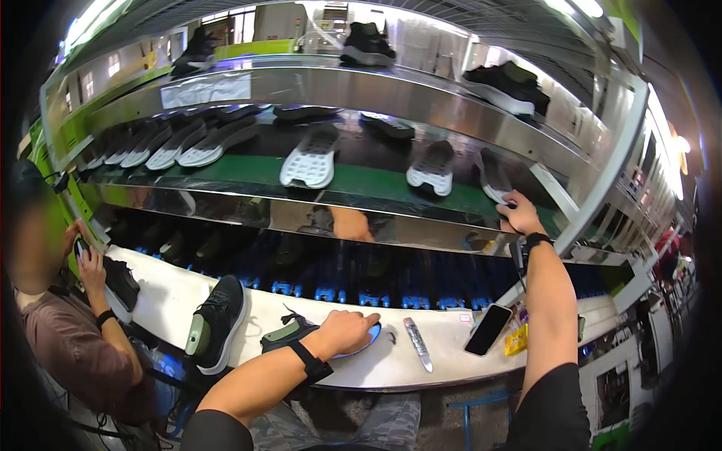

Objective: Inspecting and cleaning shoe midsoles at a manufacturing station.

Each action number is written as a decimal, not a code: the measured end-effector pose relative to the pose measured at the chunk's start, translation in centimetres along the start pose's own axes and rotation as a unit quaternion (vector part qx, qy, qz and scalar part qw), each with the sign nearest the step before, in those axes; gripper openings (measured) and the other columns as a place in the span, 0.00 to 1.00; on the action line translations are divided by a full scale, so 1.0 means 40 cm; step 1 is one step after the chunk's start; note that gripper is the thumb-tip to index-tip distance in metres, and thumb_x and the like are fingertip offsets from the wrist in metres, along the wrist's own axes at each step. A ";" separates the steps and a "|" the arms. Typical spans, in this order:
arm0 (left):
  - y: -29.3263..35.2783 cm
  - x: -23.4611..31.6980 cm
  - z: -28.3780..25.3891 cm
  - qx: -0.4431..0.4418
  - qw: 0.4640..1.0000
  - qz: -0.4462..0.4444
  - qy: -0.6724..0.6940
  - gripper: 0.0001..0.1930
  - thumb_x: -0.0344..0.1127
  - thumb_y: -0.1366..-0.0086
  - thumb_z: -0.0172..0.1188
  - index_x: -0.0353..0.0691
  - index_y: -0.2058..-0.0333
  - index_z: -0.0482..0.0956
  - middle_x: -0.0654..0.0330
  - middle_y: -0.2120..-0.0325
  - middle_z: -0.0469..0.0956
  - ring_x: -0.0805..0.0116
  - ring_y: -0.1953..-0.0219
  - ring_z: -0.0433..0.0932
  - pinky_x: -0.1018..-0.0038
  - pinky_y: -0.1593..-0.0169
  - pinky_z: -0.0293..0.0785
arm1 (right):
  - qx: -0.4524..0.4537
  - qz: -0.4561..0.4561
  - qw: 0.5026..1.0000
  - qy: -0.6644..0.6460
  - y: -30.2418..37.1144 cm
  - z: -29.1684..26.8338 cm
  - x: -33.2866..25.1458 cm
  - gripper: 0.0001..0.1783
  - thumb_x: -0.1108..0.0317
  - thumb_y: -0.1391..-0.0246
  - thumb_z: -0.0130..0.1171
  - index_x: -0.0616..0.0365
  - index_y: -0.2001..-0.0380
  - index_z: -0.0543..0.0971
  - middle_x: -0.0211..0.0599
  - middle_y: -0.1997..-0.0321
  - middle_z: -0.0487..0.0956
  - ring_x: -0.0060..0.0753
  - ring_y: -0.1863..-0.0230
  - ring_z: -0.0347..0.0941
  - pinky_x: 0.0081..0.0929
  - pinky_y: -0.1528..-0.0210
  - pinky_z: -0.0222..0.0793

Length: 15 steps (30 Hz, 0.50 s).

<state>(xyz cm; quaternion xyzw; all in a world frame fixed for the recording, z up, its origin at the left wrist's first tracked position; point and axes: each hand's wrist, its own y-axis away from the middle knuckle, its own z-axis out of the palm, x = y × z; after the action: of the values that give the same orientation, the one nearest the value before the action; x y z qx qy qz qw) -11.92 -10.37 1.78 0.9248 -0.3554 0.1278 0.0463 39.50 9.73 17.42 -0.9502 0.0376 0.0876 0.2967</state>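
Observation:
On the white bench edge, my left hand [347, 333] is wrapped over a dark shoe upper [289, 333] with a blue underside, which shows past my fingertips. Most of that upper is hidden under my hand and wrist. My right hand [521, 216] is raised to the green belt of the middle shelf. Its fingers are closed on the near end of a grey and white shoe sole [492, 174]. Left of that sole lie two more soles [432, 167], toes away from me. A black shoe with a white sole [224, 319] rests left of my left hand.
A silver cutter-like tool [418, 344], a black phone [489, 329] and a yellow packet [517, 340] lie on the bench [391, 368]. Blue-tipped fixtures [331, 292] line the lower rack behind it. Shoes stand on the top shelf [301, 75]. Another person [83, 323] works at the left.

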 end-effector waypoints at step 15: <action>0.268 0.114 -0.043 0.503 0.802 0.155 0.282 0.25 0.37 0.31 0.71 0.37 0.38 0.80 0.45 0.51 0.86 0.49 0.55 0.89 0.64 0.55 0.88 | -0.056 -0.144 0.967 -0.202 0.139 -0.014 -0.677 0.17 0.55 0.41 0.69 0.54 0.55 0.90 0.46 0.55 0.90 0.49 0.51 0.87 0.39 0.47 0.81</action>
<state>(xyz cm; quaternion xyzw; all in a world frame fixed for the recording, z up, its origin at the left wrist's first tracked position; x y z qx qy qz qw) -16.17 -20.96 4.62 0.6740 -0.3510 0.5495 -0.3472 12.30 5.39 19.89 -0.9232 -0.1650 0.2365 0.2540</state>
